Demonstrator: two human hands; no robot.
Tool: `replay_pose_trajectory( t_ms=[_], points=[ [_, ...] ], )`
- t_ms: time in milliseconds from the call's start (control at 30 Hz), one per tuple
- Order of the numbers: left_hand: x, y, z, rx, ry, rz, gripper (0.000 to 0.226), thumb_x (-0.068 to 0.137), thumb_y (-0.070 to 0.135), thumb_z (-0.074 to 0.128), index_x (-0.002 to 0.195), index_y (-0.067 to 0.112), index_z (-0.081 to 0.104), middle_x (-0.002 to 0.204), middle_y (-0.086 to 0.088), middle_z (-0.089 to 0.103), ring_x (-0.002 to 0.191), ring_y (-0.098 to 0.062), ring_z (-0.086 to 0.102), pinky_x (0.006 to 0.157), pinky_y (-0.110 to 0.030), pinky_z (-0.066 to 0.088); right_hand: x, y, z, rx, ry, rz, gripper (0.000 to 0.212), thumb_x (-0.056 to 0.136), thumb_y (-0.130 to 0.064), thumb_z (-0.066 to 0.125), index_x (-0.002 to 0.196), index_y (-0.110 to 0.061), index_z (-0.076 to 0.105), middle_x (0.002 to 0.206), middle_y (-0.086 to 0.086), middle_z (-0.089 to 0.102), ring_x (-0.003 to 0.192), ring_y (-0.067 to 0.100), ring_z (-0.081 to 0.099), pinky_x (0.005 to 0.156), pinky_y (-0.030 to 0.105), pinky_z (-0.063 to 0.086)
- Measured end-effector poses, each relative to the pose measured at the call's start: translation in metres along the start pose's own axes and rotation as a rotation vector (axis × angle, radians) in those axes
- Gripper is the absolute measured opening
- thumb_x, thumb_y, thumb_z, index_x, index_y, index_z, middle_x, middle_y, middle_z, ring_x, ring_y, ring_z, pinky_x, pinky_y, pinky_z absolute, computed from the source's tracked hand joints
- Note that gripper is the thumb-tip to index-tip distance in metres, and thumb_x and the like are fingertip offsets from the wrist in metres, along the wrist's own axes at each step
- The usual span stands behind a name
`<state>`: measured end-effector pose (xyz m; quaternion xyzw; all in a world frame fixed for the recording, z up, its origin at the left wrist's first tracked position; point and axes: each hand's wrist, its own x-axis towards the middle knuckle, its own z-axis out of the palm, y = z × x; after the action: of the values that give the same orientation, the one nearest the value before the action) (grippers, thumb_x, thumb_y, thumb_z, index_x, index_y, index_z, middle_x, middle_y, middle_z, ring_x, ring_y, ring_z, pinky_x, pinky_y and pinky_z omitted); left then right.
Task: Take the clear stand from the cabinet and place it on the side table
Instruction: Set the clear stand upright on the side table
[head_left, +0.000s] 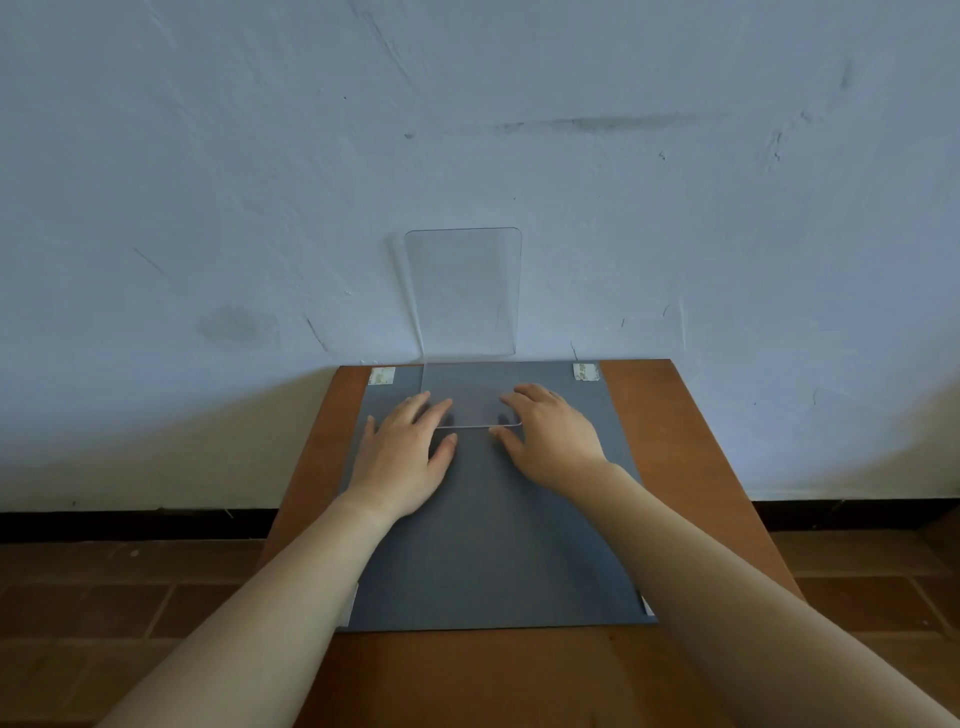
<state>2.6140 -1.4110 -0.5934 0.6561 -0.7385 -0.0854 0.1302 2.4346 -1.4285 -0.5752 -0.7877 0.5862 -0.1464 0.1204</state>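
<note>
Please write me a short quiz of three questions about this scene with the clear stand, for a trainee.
1. True or false: the clear stand lies on the floor.
2. Where on the grey mat is the stand? A) far end B) near end C) off it
3. Fill in (upright or flat): the left hand and the right hand touch the stand's ____ plate.
Key: 1 false, it stands on the side table; 2 A; 3 flat.

Both arms reach forward, left hand (402, 449) and right hand (553, 439) flat, fingers straight.
</note>
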Motion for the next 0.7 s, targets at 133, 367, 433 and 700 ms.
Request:
replay_pose_trajectory(
  t_ms=[133, 367, 433, 700],
  points=[
    [0.000, -0.002, -0.011, 0.005, 0.031, 0.005, 0.049, 0.094, 0.043, 0.034, 0.141, 0.031, 0.029, 0.152, 0.004, 0.026, 0.140, -0.016, 0.021, 0.113, -0.051, 0.015, 0.000, -0.002, -0.004, 0.028, 0.027, -0.032, 0.043, 0.091, -0.036, 0.049, 0.130, -0.016, 0.046, 0.138, 0.003, 0.044, 0.125, 0.022, 0.041, 0.092, 0.037, 0.042],
    [0.000, 0.003, -0.030, 0.008, 0.040, 0.060, 0.048, 0.094, 0.043, 0.033, 0.140, 0.030, 0.030, 0.150, 0.005, 0.030, 0.138, -0.017, 0.027, 0.113, -0.052, 0.017, -0.001, -0.011, -0.016, 0.044, 0.024, -0.069, 0.047, 0.091, -0.039, 0.048, 0.133, -0.018, 0.044, 0.141, 0.000, 0.042, 0.127, 0.019, 0.040, 0.096, 0.035, 0.040],
    [-0.001, 0.007, -0.043, 0.021, 0.016, 0.071, 0.048, 0.094, 0.044, 0.033, 0.140, 0.030, 0.030, 0.150, 0.004, 0.030, 0.138, -0.017, 0.027, 0.113, -0.052, 0.017, -0.002, -0.016, -0.027, 0.043, 0.001, -0.065, 0.047, 0.091, -0.040, 0.048, 0.134, -0.018, 0.043, 0.142, 0.000, 0.041, 0.128, 0.019, 0.039, 0.097, 0.035, 0.039],
    [-0.018, 0.047, -0.164, -0.083, -0.088, 0.047, 0.049, 0.092, 0.046, 0.035, 0.137, 0.027, 0.036, 0.145, 0.000, 0.037, 0.133, -0.020, 0.034, 0.108, -0.051, 0.030, -0.019, -0.065, -0.151, 0.047, -0.140, -0.033, 0.049, 0.091, -0.039, 0.048, 0.135, -0.019, 0.040, 0.142, -0.001, 0.040, 0.126, 0.020, 0.040, 0.096, 0.036, 0.040]
  ],
)
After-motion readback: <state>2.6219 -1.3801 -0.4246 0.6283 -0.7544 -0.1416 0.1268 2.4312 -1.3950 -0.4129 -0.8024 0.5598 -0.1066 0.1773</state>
